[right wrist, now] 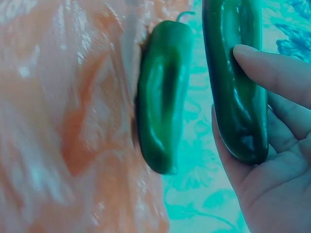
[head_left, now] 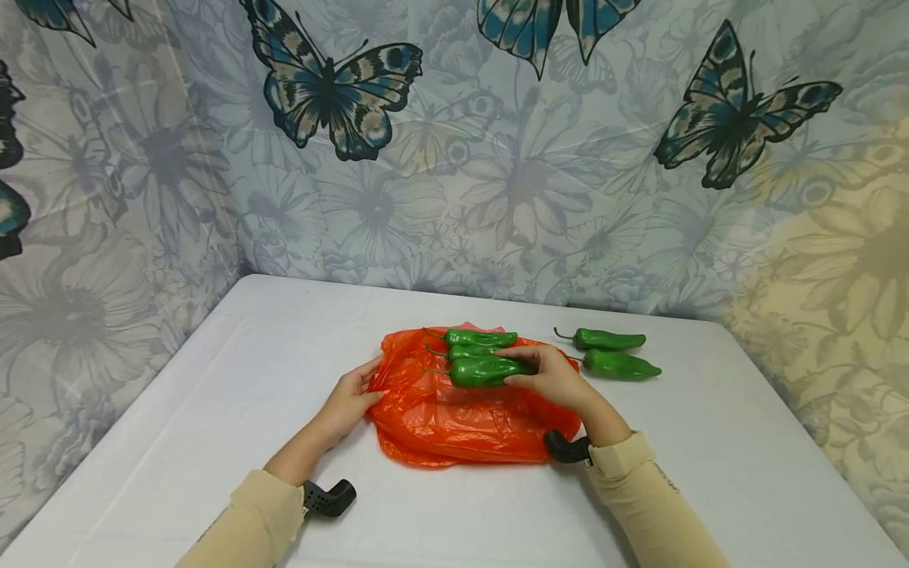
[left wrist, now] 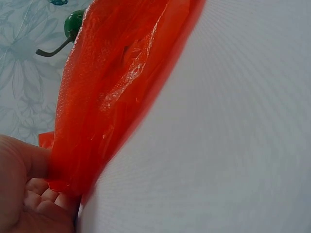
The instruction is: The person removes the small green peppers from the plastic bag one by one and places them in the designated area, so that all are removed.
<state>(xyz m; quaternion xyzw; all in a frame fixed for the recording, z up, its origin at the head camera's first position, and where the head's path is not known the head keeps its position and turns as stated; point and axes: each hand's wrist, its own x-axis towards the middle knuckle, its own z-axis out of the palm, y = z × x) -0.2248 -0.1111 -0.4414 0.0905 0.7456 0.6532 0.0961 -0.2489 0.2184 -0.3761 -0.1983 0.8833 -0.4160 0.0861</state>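
An orange-red plastic bag [head_left: 454,426] lies flattened on the white table. My left hand [head_left: 355,390] pinches its left edge; in the left wrist view, the thumb presses the film [left wrist: 73,170] against the curled fingers. My right hand [head_left: 550,383] grips the blunt end of a green pepper [head_left: 476,373] above the bag, its stem pointing left. In the right wrist view, thumb and fingers lie on either side of this pepper [right wrist: 235,102]. Just behind it are two more green peppers, the farther one [head_left: 483,338] plainly visible and the middle one [head_left: 469,352] partly covered.
Two other green peppers, a rear one [head_left: 611,339] and a nearer one [head_left: 621,365], lie on the table [head_left: 284,347] right of the bag. Behind the table hangs a butterfly-patterned cloth [head_left: 525,189]. A black device [head_left: 330,498] is fixed at each wrist.
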